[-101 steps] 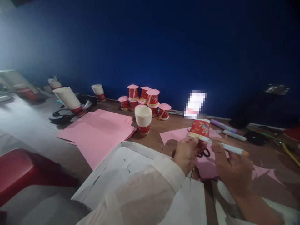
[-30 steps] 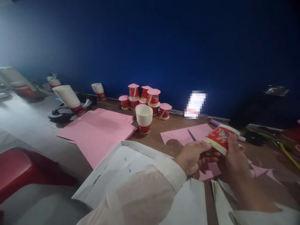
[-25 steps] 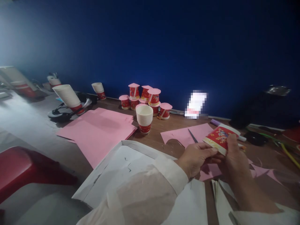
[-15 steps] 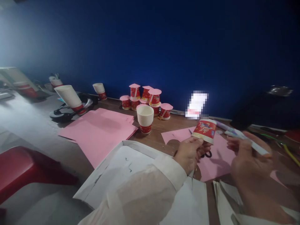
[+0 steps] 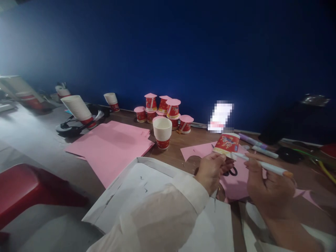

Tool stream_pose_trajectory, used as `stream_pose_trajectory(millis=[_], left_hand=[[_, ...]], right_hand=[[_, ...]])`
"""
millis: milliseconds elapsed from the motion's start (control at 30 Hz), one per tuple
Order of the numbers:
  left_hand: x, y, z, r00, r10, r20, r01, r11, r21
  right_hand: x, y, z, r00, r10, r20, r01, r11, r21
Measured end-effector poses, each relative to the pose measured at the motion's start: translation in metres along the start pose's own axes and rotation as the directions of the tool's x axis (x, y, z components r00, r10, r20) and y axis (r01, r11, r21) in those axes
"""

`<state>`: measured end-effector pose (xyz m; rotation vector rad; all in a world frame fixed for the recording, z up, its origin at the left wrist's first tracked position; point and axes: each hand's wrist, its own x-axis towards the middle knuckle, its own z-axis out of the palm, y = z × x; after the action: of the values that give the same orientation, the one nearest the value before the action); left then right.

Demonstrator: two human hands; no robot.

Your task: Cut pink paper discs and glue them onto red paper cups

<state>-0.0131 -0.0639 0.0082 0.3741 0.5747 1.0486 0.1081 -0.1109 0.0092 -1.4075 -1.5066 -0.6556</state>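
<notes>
My left hand pinches a red patterned paper cup by its rim, with the cup turned upside down. In my right hand is a white marker pen with an orange end. The pen's front end meets the cup near its lower right rim; I cannot tell whether it touches. Below the cup lies cut pink paper, with the black handle of scissors on it. Behind my right hand rest a purple marker and a pale marker.
Several red cups with pink paper tops stand stacked by the blue wall. A stack of white cups is nearer. Pink sheets and a white box lid lie left. A red stool stands at far left.
My right hand has moved left and turned, bringing the pen's front end to the cup. The cup has shifted slightly left in my left hand.
</notes>
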Motion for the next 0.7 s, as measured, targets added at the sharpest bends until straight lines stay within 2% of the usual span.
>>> stream_pose_trajectory(millis=[233, 433, 700], left_hand=[[0.0004, -0.0017, -0.0025, 1.000, 0.012, 0.017, -0.012, 1.000, -0.020], [0.0039, -0.0032, -0.0044, 1.000, -0.005, 0.031, 0.006, 1.000, -0.014], [0.0062, -0.0035, -0.0051, 1.000, 0.013, 0.011, -0.013, 0.999, -0.035]], right_hand=[[-0.0020, 0.0007, 0.0008, 1.000, -0.021, -0.022, 0.021, 1.000, -0.017], [-0.0026, -0.0046, -0.0005, 0.988, 0.095, 0.123, -0.101, 0.994, 0.046], [-0.0029, -0.0038, -0.0038, 0.983, 0.142, 0.114, -0.137, 0.989, -0.052]])
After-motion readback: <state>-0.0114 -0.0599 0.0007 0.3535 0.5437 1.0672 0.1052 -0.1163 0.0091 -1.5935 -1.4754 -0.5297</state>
